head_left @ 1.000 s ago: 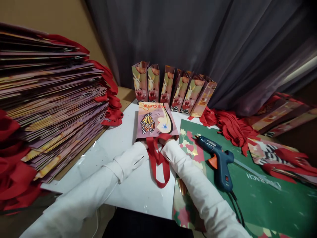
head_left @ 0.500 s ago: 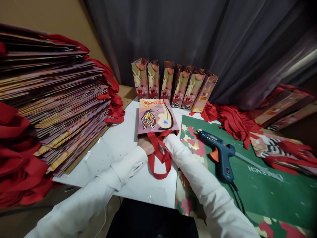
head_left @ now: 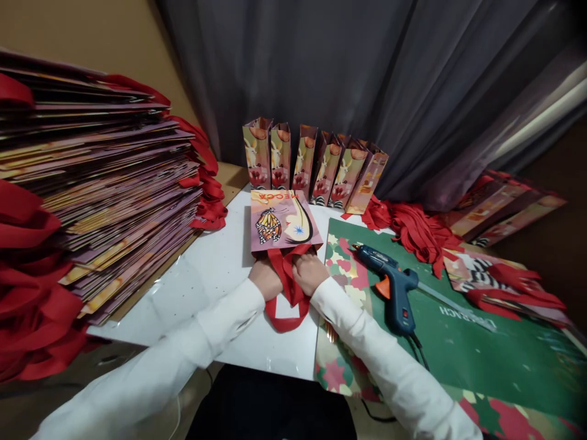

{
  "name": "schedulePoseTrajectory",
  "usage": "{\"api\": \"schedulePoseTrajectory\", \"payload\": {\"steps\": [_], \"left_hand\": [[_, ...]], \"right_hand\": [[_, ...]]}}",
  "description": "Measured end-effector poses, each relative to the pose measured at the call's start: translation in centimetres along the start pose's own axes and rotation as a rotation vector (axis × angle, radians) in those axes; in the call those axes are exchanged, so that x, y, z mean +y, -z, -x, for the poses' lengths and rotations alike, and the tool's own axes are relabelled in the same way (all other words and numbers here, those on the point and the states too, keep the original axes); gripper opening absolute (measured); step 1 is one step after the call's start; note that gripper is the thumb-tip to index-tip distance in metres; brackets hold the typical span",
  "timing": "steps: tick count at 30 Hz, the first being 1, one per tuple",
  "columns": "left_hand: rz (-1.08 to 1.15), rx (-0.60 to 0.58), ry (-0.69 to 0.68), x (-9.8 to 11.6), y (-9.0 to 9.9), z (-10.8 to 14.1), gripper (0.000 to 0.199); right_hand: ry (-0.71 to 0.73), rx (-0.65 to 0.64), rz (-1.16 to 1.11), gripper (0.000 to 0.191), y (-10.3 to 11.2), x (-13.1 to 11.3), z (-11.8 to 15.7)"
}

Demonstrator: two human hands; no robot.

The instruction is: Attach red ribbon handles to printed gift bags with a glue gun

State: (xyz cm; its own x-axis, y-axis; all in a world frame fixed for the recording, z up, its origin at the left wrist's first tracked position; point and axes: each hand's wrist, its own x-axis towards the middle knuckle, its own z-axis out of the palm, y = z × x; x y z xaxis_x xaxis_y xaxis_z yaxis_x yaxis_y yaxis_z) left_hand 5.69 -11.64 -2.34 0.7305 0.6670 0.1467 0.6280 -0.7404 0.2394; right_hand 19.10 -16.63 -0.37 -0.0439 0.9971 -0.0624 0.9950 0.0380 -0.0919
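Note:
A paper gift bag [head_left: 282, 229] lies on its side on the white board, its mouth toward me. A butterfly, a drawn face and red lettering mark its upper face. Red ribbon handles [head_left: 288, 284] hang from the mouth, looping down between my wrists. My left hand [head_left: 266, 278] reaches into the mouth at the left, its fingers hidden inside. My right hand [head_left: 309, 273] is at the right of the mouth, its visible fingers curled in; their tips are hidden under the bag's edge and ribbon.
Several bags [head_left: 305, 159] stand open behind. A tall stack of flat bags [head_left: 128, 177] with red ribbons rises at left. To the right, a blue glue gun [head_left: 389, 281] lies on a green sheet [head_left: 458, 348]. Loose red ribbons [head_left: 417, 229] and more bags [head_left: 495, 211] are beyond it.
My right hand has drawn partly back out of the bag's mouth, so more of it shows. My left hand stays in the mouth. The whole view has shifted slightly.

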Motion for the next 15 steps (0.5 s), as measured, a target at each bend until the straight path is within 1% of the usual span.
{"api": "schedulePoseTrajectory", "payload": {"steps": [2, 5, 8, 11, 15], "left_hand": [[-0.033, -0.011, -0.011, 0.4, 0.2, 0.9, 0.017], [-0.072, -0.001, 0.008, 0.9, 0.7, 1.7, 0.022], [-0.092, 0.001, 0.029, 1.1, 1.1, 1.7, 0.025], [-0.107, -0.009, 0.059, 1.2, 1.4, 1.4, 0.025], [-0.111, -0.054, 0.116, 0.9, 1.6, 1.3, 0.025]], "right_hand": [[-0.005, 0.015, 0.005, 0.033, -0.1, -0.1, -0.1], [0.004, 0.042, 0.014, 0.033, -0.4, -0.4, 0.0], [0.007, 0.067, 0.026, 0.033, -0.6, -0.9, 0.2], [-0.023, 0.087, 0.029, 0.035, -0.6, -1.2, 0.4], [-0.099, 0.097, 0.023, 0.036, -0.5, -0.4, 0.5]]}}
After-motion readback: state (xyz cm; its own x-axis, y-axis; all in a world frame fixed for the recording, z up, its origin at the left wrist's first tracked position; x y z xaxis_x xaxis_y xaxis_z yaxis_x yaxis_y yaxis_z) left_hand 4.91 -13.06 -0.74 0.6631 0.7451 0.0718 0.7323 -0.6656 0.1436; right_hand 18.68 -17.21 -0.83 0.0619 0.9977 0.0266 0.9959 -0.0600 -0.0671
